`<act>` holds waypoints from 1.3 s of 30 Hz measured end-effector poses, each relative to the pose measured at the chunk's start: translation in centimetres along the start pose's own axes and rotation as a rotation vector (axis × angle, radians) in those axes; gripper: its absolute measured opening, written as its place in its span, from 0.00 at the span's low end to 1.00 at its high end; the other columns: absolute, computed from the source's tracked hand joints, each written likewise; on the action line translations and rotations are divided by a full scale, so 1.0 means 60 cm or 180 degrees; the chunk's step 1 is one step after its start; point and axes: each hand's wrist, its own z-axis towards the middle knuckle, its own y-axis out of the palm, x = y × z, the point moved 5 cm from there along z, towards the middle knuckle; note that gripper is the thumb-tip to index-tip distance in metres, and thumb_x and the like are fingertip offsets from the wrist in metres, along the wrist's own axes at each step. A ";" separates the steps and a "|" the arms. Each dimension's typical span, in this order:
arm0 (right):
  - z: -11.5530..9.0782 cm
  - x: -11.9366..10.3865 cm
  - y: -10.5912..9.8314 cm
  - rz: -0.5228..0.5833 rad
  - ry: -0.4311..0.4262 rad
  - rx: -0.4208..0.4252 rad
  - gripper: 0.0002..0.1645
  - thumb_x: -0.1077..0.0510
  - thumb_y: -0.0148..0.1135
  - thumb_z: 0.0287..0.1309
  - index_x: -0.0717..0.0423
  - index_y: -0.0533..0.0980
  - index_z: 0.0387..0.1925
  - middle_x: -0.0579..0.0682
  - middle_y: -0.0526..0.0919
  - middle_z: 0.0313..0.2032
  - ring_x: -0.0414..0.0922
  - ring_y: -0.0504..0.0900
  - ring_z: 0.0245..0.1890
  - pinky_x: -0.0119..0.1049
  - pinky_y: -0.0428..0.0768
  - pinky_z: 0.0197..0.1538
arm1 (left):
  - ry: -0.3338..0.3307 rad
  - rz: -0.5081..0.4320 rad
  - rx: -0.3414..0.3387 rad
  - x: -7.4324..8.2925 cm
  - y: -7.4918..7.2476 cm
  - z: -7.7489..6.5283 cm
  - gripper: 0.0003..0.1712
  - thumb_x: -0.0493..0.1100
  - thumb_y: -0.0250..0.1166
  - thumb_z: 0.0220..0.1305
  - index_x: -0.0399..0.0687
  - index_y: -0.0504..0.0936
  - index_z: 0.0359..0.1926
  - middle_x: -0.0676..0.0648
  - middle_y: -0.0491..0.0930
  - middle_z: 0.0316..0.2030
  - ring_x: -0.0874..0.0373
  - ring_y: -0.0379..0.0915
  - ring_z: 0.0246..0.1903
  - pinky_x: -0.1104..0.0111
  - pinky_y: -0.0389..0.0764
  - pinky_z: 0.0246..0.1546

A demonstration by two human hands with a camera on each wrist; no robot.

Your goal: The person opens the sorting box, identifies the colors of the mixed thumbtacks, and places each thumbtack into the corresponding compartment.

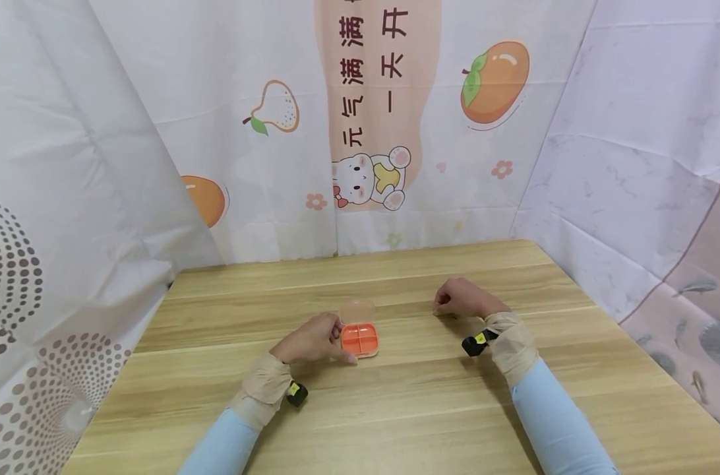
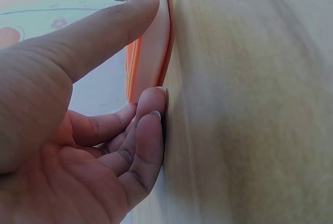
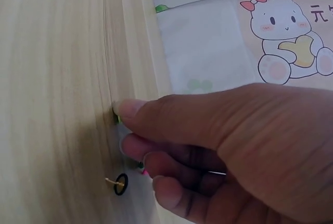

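On the table lies an orange pill box [image 1: 368, 345] with several compartments, its clear lid [image 1: 357, 310] raised at the back. My left hand [image 1: 312, 340] holds the box from the left, thumb along the near side and fingers at the far left corner. In the left wrist view the box's pale side [image 2: 153, 52] shows between thumb and fingers. Further right, my right hand [image 1: 463, 298] is down at the tabletop. Thumb and forefinger pinch a small green object [image 3: 118, 119], mostly hidden. Beside the fingers lies a black-rimmed thumbtack [image 3: 120, 184], its gold pin pointing sideways; a pink bit [image 3: 145, 172] peeks out nearby.
The wooden table [image 1: 395, 415] ends at a printed cloth [image 1: 265, 224] hanging behind it. More cloth hangs along the left and right sides. A black wrist camera [image 1: 297, 394] is strapped at the left wrist, another wrist camera [image 1: 474, 346] at the right.
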 end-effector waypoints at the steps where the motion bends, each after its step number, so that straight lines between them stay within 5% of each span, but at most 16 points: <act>1: -0.001 0.001 0.001 0.0012 0.0002 -0.0012 0.04 0.57 0.66 0.60 0.50 0.83 0.30 0.39 0.80 0.26 0.38 0.74 0.25 0.34 0.74 0.32 | 0.0000 -0.0003 -0.0002 0.000 0.000 0.000 0.34 0.55 0.78 0.45 0.39 0.71 0.42 0.44 0.73 0.37 0.57 0.68 0.34 0.68 0.73 0.33; 13: -0.003 0.002 -0.006 0.0142 -0.0222 0.0181 0.04 0.57 0.67 0.59 0.49 0.83 0.29 0.38 0.81 0.26 0.38 0.74 0.25 0.35 0.74 0.33 | -0.0019 -0.0003 0.0016 0.001 0.001 -0.001 0.33 0.54 0.79 0.45 0.39 0.72 0.43 0.44 0.74 0.37 0.56 0.68 0.34 0.68 0.73 0.34; 19: 0.001 0.005 -0.010 0.0378 0.0087 0.0259 0.09 0.61 0.57 0.64 0.53 0.83 0.32 0.43 0.81 0.28 0.42 0.75 0.28 0.37 0.74 0.35 | -0.0005 -0.0004 0.0026 0.001 0.001 -0.001 0.33 0.53 0.79 0.44 0.38 0.72 0.42 0.43 0.74 0.37 0.56 0.68 0.34 0.68 0.73 0.33; 22: -0.001 0.007 -0.014 0.1133 0.0363 0.0256 0.12 0.60 0.54 0.69 0.64 0.80 0.37 0.52 0.80 0.30 0.49 0.75 0.31 0.44 0.73 0.37 | -0.0015 0.0000 0.0015 0.002 0.001 -0.002 0.33 0.53 0.79 0.45 0.39 0.72 0.43 0.44 0.74 0.37 0.56 0.68 0.34 0.69 0.73 0.33; 27: -0.003 0.011 -0.011 0.3255 0.0667 0.0140 0.14 0.57 0.56 0.70 0.67 0.77 0.39 0.56 0.78 0.32 0.46 0.73 0.29 0.41 0.72 0.38 | -0.0050 -0.0010 -0.0002 0.002 0.000 -0.003 0.34 0.54 0.78 0.45 0.39 0.72 0.43 0.44 0.73 0.37 0.56 0.68 0.34 0.68 0.73 0.34; 34: -0.002 -0.010 -0.009 0.5248 0.0047 -0.0646 0.19 0.66 0.35 0.77 0.66 0.76 0.44 0.52 0.77 0.37 0.38 0.72 0.33 0.29 0.71 0.39 | -0.0048 0.0041 0.0015 -0.002 0.001 0.000 0.34 0.55 0.78 0.45 0.39 0.72 0.43 0.45 0.74 0.36 0.57 0.68 0.33 0.69 0.73 0.32; 39: -0.006 -0.014 -0.008 0.6030 -0.0375 -0.1082 0.27 0.66 0.23 0.78 0.65 0.74 0.47 0.52 0.73 0.39 0.39 0.67 0.36 0.28 0.68 0.41 | -0.0011 0.0017 0.0005 0.003 0.002 0.000 0.34 0.54 0.78 0.45 0.38 0.72 0.43 0.44 0.74 0.37 0.57 0.68 0.33 0.68 0.73 0.32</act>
